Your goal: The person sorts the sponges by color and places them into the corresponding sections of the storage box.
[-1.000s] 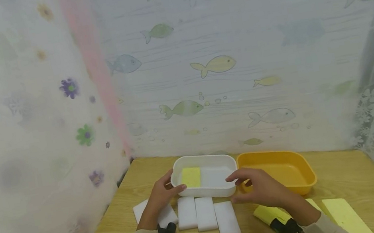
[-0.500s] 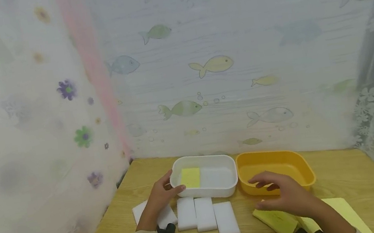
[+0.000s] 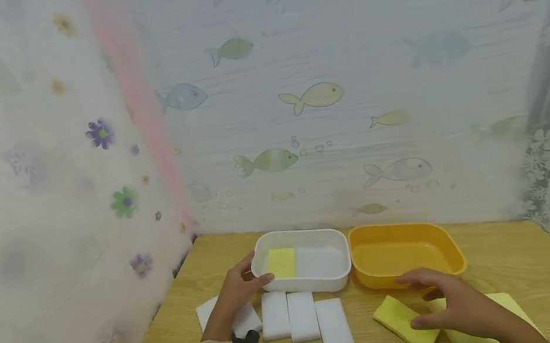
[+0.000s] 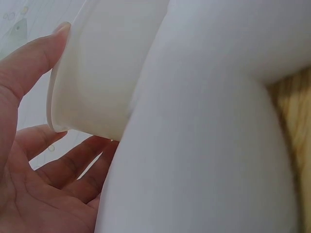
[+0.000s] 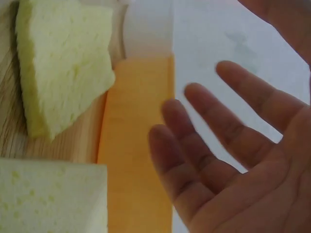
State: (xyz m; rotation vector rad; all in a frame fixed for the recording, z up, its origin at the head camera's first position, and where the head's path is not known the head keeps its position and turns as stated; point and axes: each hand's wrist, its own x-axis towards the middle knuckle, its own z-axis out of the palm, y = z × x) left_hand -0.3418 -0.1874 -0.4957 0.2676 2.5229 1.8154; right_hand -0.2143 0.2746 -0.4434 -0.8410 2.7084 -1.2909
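Observation:
My left hand holds the near left corner of a white plastic tray, thumb on one side of the corner and fingers round the other. In the left wrist view the thumb touches the tray's rim. A yellow sponge lies in the tray's left part. My right hand, fingers spread and holding nothing, hovers over the table before the orange tray. Closest to it are a yellow sponge, also in the right wrist view, and paler yellow sponges, partly hidden behind hand and forearm.
Three white sponge blocks lie side by side in front of the white tray. Further white pieces sit under my left forearm. The two trays stand side by side near the curtain at the table's back edge.
My right hand has drawn away from the white tray's right end, moving right and nearer to me, over the yellow sponges. My left hand has stayed at the tray's corner.

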